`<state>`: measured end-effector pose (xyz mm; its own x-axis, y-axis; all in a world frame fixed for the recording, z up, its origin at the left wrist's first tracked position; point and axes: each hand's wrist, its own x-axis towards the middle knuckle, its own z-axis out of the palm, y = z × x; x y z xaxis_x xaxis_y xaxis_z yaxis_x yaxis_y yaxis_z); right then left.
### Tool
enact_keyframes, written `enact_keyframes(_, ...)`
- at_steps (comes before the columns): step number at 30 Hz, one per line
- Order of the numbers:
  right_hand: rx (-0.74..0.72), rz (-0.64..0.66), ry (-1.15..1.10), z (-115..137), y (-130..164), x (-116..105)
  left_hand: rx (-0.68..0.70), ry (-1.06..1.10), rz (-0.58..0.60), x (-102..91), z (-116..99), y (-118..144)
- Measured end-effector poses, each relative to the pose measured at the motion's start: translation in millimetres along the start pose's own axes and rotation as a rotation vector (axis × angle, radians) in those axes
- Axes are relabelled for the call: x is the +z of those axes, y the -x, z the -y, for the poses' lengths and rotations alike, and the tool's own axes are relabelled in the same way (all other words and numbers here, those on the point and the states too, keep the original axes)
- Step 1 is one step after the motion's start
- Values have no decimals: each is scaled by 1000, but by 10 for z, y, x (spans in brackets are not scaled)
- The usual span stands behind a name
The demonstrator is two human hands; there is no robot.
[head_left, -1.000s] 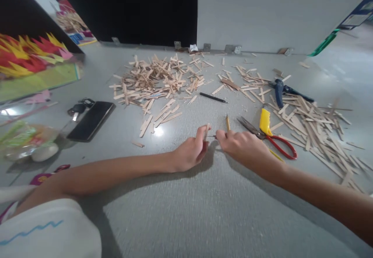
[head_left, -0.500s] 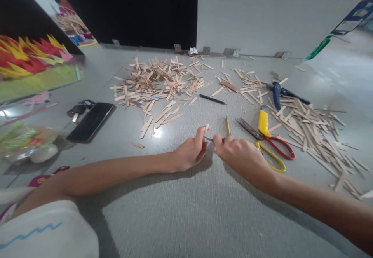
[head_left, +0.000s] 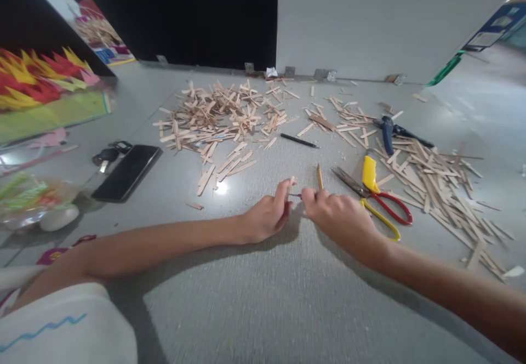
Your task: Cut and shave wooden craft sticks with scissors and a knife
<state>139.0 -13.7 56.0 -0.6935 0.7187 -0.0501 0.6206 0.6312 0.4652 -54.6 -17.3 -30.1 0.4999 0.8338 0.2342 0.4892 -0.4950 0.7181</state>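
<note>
My left hand [head_left: 267,216] rests on the grey surface and pinches a short wooden stick piece [head_left: 290,184] upright between thumb and fingers. My right hand [head_left: 341,216] is closed around a thin dark blade-like tool [head_left: 295,195] whose tip touches the stick piece; a yellow pencil-like shaft [head_left: 319,176] sticks up behind its fingers. The two hands nearly meet at the middle of the view.
Red and yellow scissors [head_left: 378,202] lie just right of my right hand. Piles of wooden sticks [head_left: 217,114] and more wooden sticks [head_left: 435,175] spread behind. A black pen [head_left: 299,140], blue pliers [head_left: 388,131], a phone [head_left: 127,171] and keys [head_left: 107,153] lie around.
My right hand has shifted slightly left toward the left hand, uncovering the yellow scissor handle. The left hand has stayed in place with the stick piece.
</note>
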Motion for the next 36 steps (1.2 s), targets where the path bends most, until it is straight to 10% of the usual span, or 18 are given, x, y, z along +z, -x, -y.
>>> enact_keyframes(5,-78,-11,-125,-186,-124,271,51,-2,-55,25,41,1)
enact_keyframes(14,92,-70,104,185,128,-150,-34,-17,10,1,11,-1)
enact_keyframes(25,-122,39,-64,-194,-204,245,2,14,-77,53,52,11)
enact_keyframes(36,12,-174,34,71,27,147,-22,21,-40,16,22,22)
